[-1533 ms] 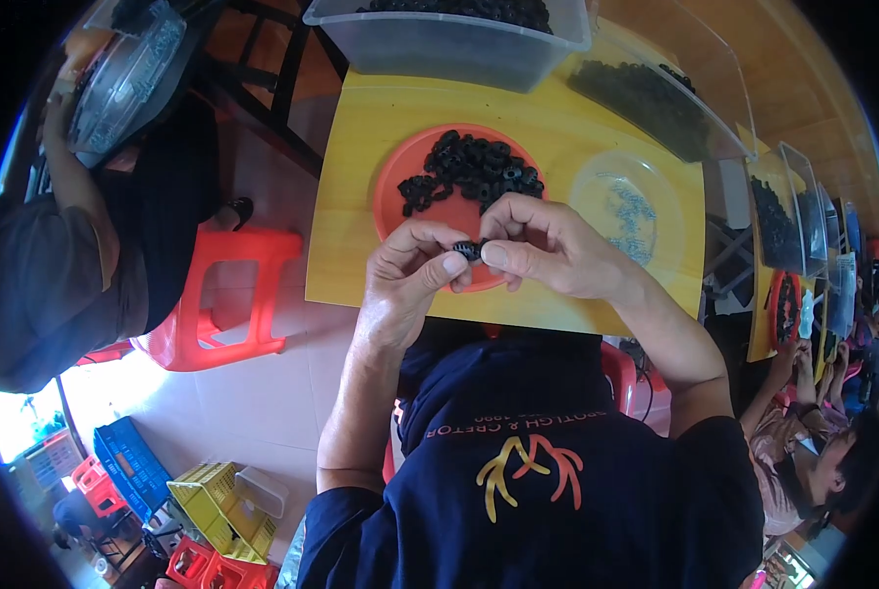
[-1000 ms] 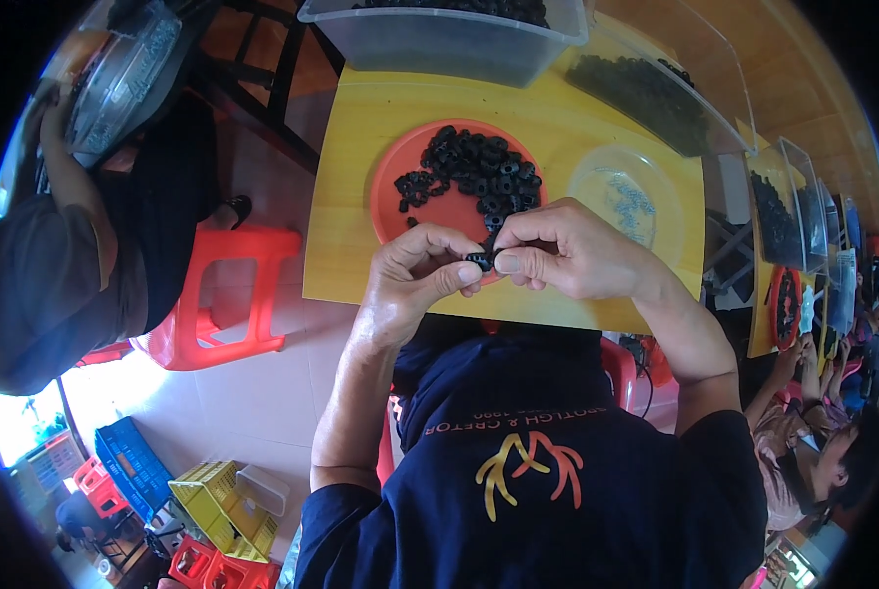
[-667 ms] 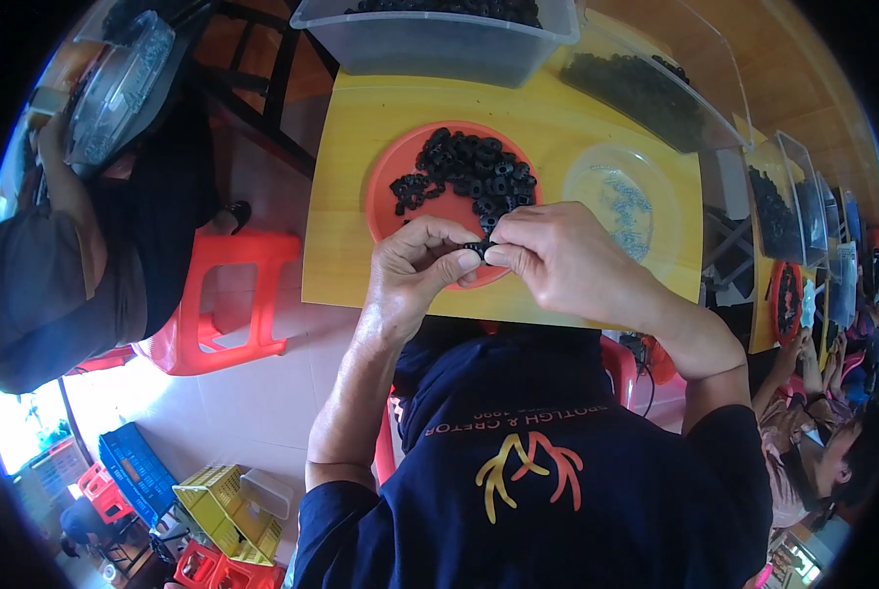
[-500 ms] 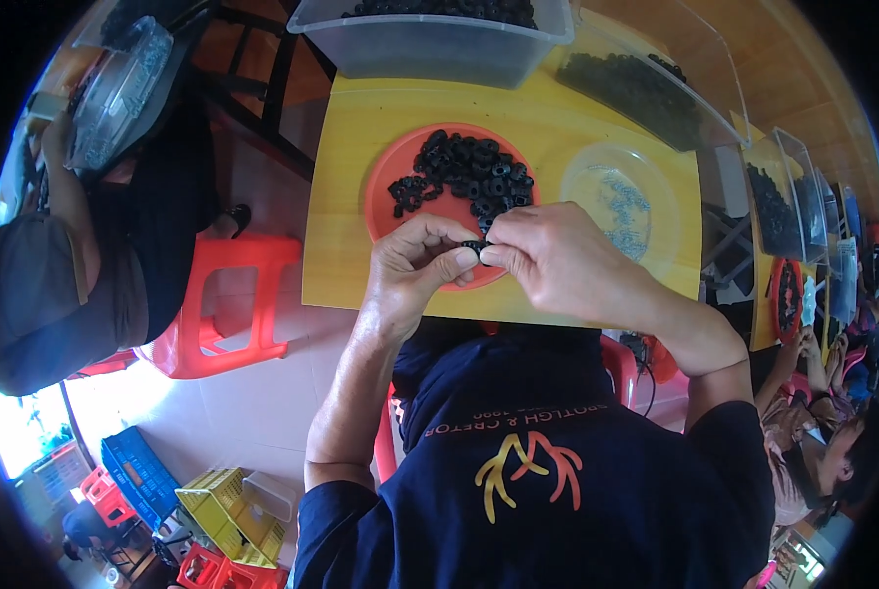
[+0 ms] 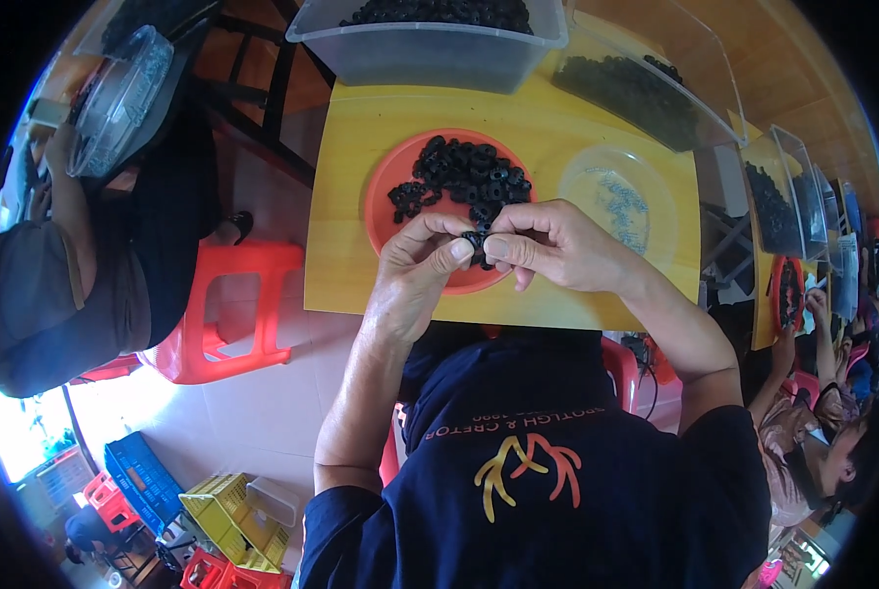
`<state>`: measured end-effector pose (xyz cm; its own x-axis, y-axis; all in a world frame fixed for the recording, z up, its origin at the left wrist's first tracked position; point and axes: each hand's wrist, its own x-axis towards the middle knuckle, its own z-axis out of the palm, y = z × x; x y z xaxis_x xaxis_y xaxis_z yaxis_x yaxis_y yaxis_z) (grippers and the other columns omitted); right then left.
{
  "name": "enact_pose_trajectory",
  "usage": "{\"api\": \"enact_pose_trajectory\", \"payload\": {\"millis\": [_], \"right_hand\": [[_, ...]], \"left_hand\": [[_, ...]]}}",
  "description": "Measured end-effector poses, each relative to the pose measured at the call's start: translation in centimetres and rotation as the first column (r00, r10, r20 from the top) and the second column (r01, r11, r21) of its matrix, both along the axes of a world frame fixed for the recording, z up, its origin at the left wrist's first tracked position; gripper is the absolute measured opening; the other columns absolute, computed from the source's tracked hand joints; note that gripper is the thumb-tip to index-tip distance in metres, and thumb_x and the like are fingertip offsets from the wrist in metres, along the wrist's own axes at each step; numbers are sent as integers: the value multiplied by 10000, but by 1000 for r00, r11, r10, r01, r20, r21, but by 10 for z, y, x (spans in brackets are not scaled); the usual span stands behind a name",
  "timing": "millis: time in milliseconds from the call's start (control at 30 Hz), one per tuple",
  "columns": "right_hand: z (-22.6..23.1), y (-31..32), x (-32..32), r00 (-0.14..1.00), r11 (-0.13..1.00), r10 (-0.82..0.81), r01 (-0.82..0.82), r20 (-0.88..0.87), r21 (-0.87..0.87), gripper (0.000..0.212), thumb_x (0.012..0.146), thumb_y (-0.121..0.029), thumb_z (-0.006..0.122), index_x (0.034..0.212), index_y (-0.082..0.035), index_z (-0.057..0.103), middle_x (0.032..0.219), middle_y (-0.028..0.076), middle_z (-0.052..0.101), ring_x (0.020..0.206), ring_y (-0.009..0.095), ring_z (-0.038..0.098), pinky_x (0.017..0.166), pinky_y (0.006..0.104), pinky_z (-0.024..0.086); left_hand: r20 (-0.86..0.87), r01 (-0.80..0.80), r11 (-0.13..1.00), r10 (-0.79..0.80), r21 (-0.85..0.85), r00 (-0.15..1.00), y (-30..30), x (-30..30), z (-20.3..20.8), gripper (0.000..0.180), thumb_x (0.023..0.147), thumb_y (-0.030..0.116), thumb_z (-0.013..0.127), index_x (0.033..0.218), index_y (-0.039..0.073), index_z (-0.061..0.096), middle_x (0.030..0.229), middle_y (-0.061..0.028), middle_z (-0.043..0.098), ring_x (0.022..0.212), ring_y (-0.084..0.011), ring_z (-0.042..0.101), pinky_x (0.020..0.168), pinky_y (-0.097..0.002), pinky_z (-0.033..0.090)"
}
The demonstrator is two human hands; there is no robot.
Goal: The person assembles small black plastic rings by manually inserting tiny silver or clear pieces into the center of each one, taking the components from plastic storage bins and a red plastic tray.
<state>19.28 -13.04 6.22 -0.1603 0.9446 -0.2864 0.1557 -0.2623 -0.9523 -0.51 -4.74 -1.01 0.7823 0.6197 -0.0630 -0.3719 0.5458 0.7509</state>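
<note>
Over the near side of a round red plate (image 5: 379,187), both hands meet at a small black part (image 5: 475,239), roundish with openings. My left hand (image 5: 415,270) pinches it between thumb and forefinger. From the other side, the thumb and forefinger of my right hand (image 5: 562,250) close on its edge; the fingertips hide much of it. Just beyond my fingers, a heap of black ring-shaped parts (image 5: 474,167) covers the plate's far half. A cluster of smaller black pieces (image 5: 410,196) lies at the heap's left.
A clear round dish (image 5: 582,167) with small shiny pieces stands right of the plate on the yellow table (image 5: 346,275). Clear bins, one at the back (image 5: 430,59) and another at back right (image 5: 646,113), hold black parts. A red stool (image 5: 248,260) stands left; people sit on both sides.
The black part has turned between my fingertips and shows more of its face. My right hand's fingers have shifted slightly, with the lower fingers loosened.
</note>
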Motion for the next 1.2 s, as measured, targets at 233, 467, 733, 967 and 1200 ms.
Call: {"api": "enact_pose_trajectory", "payload": {"millis": [233, 467, 733, 967, 1200], "right_hand": [[-1, 2, 2, 987, 996, 83, -87, -139, -27, 289, 996, -294, 592, 929, -14, 623, 811, 25, 626, 696, 89, 621, 626, 238, 518], [10, -1, 2, 990, 991, 135, -134, -31, 28, 251, 974, -241, 628, 887, -6, 652, 720, 24, 617, 653, 85, 583, 588, 247, 480], [25, -4, -4, 879, 943, 107, -239, 465, 234, 158, 904, -130, 682, 842, 11, 646, 632, 92, 534, 533, 155, 473, 513, 336, 367], [18, -5, -2, 932, 923, 296, -335, 208, 190, 183, 901, -126, 680, 810, 27, 636, 630, 117, 535, 534, 210, 499, 532, 357, 381], [22, -5, -5, 911, 920, 314, -362, 268, 151, 184, 897, -112, 644, 770, 21, 638, 650, 183, 600, 565, 326, 574, 574, 425, 409]], "left_hand": [[1, 46, 984, -47, -172, 999, -7, -3, 10, 182, 910, 86, 685, 1080, 42, 635, 935, -58, 666, 832, -121, 602, 741, -262, 475], [-101, 70, 995, -63, 67, 993, -5, -10, 12, 181, 869, 85, 736, 1024, 32, 660, 889, -51, 683, 804, -107, 617, 709, -251, 492], [-215, 39, 977, 7, 210, 977, -3, -11, 22, 172, 859, 67, 745, 1002, 14, 664, 871, -47, 683, 771, -97, 616, 714, -248, 509], [-22, 294, 953, -293, 75, 956, 7, -14, 6, 176, 842, 46, 748, 985, -8, 661, 912, -68, 667, 810, -126, 624, 728, -264, 519], [-179, 274, 936, -238, 219, 955, 0, -18, 20, 155, 847, 9, 735, 983, -10, 663, 909, -32, 659, 853, -99, 619, 789, -261, 521]]}}
